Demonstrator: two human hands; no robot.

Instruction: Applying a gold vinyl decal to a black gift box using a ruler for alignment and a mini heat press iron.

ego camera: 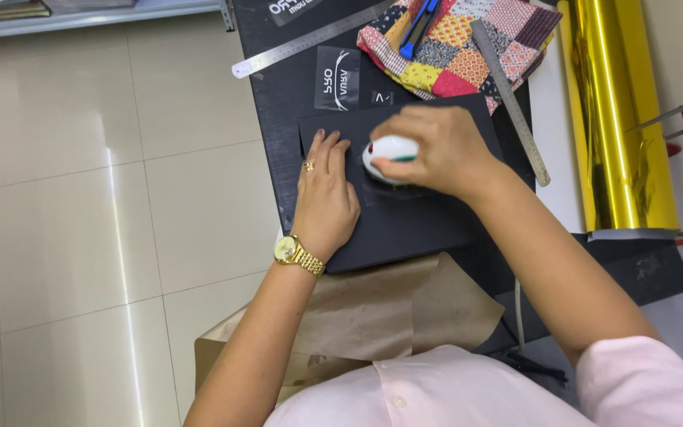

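My left hand [324, 194] lies flat, fingers together, pressing down on a black sheet [413, 225] that rests on the dark table [278, 87]. It wears a gold ring and a gold wristwatch. My right hand [436, 150] grips a small white rounded tool [387, 152] with a green and red detail, holding it down on the black sheet just right of my left fingertips. A clear film strip lies under the tool on the sheet.
A steel ruler [302, 43] and a second ruler [509, 99] lie near a patchwork cloth [468, 47] holding a blue cutter [419, 28]. A gold foil roll [622, 119] stands at right. Brown paper [381, 316] hangs off the near edge. Tiled floor [81, 237] is at left.
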